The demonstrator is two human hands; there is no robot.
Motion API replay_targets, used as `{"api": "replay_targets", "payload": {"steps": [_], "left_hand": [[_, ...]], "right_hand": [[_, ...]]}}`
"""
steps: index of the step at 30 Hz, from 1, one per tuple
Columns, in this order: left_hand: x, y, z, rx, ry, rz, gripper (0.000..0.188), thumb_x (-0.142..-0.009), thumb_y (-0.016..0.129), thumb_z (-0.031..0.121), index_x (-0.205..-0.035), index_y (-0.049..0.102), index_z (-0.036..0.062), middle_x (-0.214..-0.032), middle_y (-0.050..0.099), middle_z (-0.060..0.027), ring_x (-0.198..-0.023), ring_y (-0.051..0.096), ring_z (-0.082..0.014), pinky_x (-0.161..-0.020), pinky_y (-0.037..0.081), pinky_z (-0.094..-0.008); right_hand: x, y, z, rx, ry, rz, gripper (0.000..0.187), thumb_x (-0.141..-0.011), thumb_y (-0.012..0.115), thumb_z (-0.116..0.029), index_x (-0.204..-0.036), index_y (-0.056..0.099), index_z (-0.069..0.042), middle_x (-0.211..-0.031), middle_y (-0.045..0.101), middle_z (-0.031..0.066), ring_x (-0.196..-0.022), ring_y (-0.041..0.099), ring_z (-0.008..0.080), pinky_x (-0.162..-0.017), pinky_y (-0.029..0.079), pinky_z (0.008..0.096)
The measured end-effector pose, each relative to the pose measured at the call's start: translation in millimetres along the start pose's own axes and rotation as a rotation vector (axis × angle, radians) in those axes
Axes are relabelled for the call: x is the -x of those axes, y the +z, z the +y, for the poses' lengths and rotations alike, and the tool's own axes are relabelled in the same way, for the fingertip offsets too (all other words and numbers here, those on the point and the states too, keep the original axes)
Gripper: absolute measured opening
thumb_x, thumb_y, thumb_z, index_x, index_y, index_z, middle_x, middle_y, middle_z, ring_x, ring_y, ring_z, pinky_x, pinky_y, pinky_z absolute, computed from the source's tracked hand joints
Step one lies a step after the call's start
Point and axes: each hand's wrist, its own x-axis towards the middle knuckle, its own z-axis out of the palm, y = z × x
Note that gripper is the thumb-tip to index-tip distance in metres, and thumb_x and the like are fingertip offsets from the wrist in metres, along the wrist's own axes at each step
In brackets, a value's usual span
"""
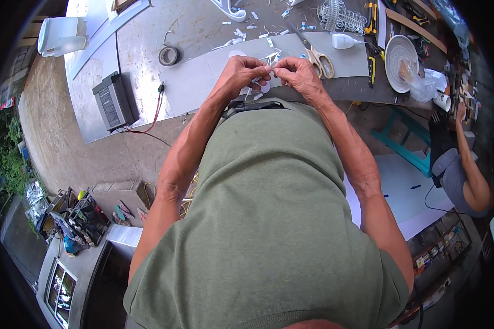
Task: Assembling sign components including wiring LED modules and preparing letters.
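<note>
Left hand [241, 75] and right hand [300, 77] are pinching close together, apparently on thin wire [271, 62] above the grey sheet [346, 64], seemingly joining ends, the next move likely calling for steady twisting.

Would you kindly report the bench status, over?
Left hand and right hand: fingers pinched, nearly meeting. Anything held too small to tell. Small white pieces beyond; scissors beside right hand.
</note>
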Motion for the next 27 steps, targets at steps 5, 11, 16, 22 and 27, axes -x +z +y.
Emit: {"api": "replay_targets", "payload": {"steps": [5,11,16,22,27], "left_hand": [[-4.9,-2.0,1.3,0.037,-0.012,0.011,0.027,-0.091,0.073,0.023,-0.103,0.072,-0.0014,-0.082,0.07,-0.0066,-0.067,0.062,-0.0114,-0.062,0.054,-0.0278],[-8.4,-1.2,3.5,-0.007,-0.028,-0.002,0.025,-0.09,0.073,0.022,-0.101,0.073,-0.0007,-0.081,0.069,-0.006,-0.066,0.061,-0.0105,-0.061,0.052,-0.0265],[-14.1,-0.3,0.7,-0.05,0.008,-0.013,0.023,-0.091,0.072,0.022,-0.099,0.073,-0.0002,-0.08,0.069,-0.0052,-0.066,0.061,-0.0098,-0.06,0.05,-0.0253],[-16.3,5.0,0.9,-0.107,0.031,0.006,0.022,-0.094,0.069,0.022,-0.095,0.071,0.0,-0.079,0.068,-0.0036,-0.067,0.059,-0.0089,-0.061,0.047,-0.0242],[-12.6,1.8,1.2,0.061,0.046,-0.051,0.019,-0.095,0.067,0.022,-0.093,0.069,0.0033,-0.077,0.065,-0.0007,-0.065,0.054,-0.0076,-0.061,0.045,-0.0236]], "right_hand": [[1.3,-1.1,-7.6,0.271,-0.086,0.057,0.019,-0.087,0.069,-0.019,-0.094,0.072,-0.002,-0.072,0.066,0.0002,-0.064,0.058,0.0074,-0.059,0.048,0.0264],[1.3,-2.1,-11.7,0.374,-0.178,0.061,0.018,-0.086,0.068,-0.019,-0.092,0.072,-0.002,-0.073,0.067,0.0022,-0.064,0.059,0.0087,-0.06,0.048,0.0267],[-1.7,-2.5,-9.0,0.389,-0.218,0.053,0.017,-0.086,0.068,-0.018,-0.092,0.073,-0.002,-0.073,0.068,0.0029,-0.063,0.059,0.0095,-0.061,0.049,0.0268],[-8.4,-7.8,-4.2,-0.02,0.104,-0.019,0.016,-0.089,0.068,-0.018,-0.092,0.07,-0.002,-0.075,0.067,0.0017,-0.061,0.059,0.0078,-0.052,0.044,0.0232],[-0.8,-5.5,-13.3,-0.456,0.312,-0.097,0.018,-0.089,0.069,-0.015,-0.099,0.065,-0.001,-0.081,0.067,0.005,-0.06,0.06,0.008,-0.047,0.044,0.0237]]}}
